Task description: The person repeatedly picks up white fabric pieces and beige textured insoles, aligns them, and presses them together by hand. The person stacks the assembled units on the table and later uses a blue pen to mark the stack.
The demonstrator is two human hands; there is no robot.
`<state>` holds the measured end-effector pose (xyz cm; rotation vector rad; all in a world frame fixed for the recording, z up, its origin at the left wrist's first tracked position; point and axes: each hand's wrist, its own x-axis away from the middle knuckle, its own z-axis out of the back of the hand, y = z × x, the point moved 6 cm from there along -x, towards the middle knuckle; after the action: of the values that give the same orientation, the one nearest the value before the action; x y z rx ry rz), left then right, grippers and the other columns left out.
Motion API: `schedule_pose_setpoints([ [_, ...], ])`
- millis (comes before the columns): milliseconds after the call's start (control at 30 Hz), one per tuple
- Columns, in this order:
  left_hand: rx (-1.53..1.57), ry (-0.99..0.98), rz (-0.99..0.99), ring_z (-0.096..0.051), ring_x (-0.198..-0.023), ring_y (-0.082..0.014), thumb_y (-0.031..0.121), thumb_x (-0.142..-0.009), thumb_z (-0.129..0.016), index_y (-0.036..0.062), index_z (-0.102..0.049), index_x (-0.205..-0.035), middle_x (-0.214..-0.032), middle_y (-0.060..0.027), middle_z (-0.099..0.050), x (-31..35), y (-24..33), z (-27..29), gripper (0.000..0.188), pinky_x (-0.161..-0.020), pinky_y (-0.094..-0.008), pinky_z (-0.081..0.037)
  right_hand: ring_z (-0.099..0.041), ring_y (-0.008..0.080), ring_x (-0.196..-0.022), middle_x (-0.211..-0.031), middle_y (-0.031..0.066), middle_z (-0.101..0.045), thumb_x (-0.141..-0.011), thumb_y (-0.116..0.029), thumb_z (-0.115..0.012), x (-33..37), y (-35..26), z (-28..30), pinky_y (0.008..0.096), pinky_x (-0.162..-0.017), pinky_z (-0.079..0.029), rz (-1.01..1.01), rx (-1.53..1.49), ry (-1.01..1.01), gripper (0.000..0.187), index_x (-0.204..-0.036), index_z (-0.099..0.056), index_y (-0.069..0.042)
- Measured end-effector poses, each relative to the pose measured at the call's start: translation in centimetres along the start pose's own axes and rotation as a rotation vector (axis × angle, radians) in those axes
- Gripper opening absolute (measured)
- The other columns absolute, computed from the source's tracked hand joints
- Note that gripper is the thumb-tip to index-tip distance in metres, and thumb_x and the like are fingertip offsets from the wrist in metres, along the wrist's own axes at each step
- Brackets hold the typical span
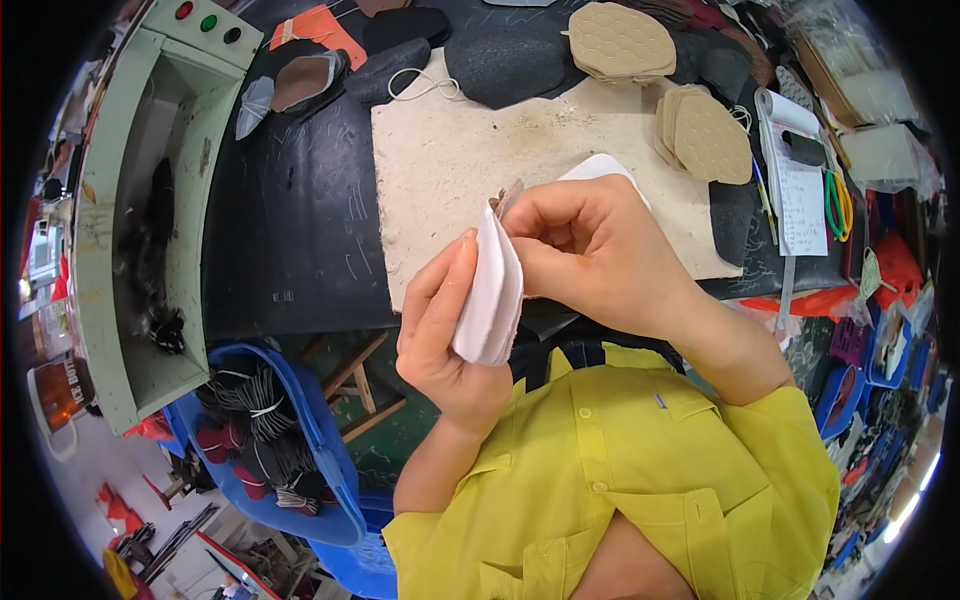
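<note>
My left hand (pixel 440 335) is closed around a small bundle of white, layered pads (pixel 490 300), held upright above the table's near edge. At the bundle's top my right hand (pixel 610 250) has its fingers curled in a pinch, beside a small brownish scrap (pixel 510 195). Whatever lies between those fingertips is hidden. Beyond the right hand, another white piece (pixel 600 168) rests partly covered on the pale board (pixel 430 180). Farther back are a stack of tan quilted pads (pixel 620 42), a second tan stack (pixel 708 138) and black cloth-like pieces (pixel 505 65).
To the left stands a grey-green metal housing (pixel 100 210) with coloured buttons. A blue basket (pixel 335 455) below the table holds dark bundles (pixel 265 400). Right of the board lie a written notepad (pixel 795 195), a pen (pixel 765 190) and green and orange rings (pixel 838 205).
</note>
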<state>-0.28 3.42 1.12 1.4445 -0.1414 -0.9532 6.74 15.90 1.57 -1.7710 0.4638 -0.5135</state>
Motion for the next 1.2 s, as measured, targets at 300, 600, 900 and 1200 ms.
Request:
schedule_pose_setpoints([
  [300,0.445,-0.015,0.494,-0.062,-0.107,-0.0176,0.008,-0.094,-0.059,-0.0046,-0.059,-0.118,-0.117,-0.0108,-0.064,-0.8,-2.1,0.4,0.027,-0.093,-0.0316,-0.048,-0.056,0.0047,-0.063,-0.068,0.0013,-0.062,-0.08,-0.004,-0.065,0.7,-0.7,-0.3,0.0212,-0.056,-0.045,0.093,0.248,-0.038,0.007,-0.075,-0.065,0.001],
  [600,0.539,0.076,0.423,-0.064,-0.105,-0.0188,0.003,-0.091,-0.064,-0.0048,-0.059,-0.119,-0.116,-0.0119,-0.065,-0.6,-2.0,-0.2,0.029,-0.092,-0.0323,-0.049,-0.052,0.0094,-0.054,-0.062,0.0044,-0.057,-0.083,-0.009,-0.068,0.1,-0.4,-0.2,0.0252,-0.05,-0.042,0.207,0.234,0.025,0.017,-0.075,-0.057,0.0],
  [900,0.57,0.467,0.523,-0.068,-0.091,-0.0195,0.005,-0.092,-0.063,-0.0052,-0.068,-0.103,-0.101,-0.0095,-0.07,-4.2,-4.3,6.8,0.015,-0.08,-0.03,-0.052,-0.064,0.027,-0.071,-0.08,0.0174,-0.062,-0.079,-0.018,-0.077,8.9,-2.1,8.0,0.0367,-0.064,-0.048,-0.065,1.03,-0.383,0.029,-0.098,-0.063,-0.002],
  [1200,0.549,-0.167,0.616,-0.067,-0.085,-0.0136,0.0,-0.086,-0.069,-0.0042,-0.068,-0.105,-0.096,-0.0065,-0.071,-1.0,-2.2,-0.4,0.02,-0.078,-0.0293,-0.054,-0.067,0.0259,-0.088,-0.102,0.0105,-0.07,-0.076,-0.02,-0.082,4.3,-3.6,4.2,0.0334,-0.078,-0.052,0.083,0.667,-0.029,0.054,-0.122,-0.062,-0.002],
])
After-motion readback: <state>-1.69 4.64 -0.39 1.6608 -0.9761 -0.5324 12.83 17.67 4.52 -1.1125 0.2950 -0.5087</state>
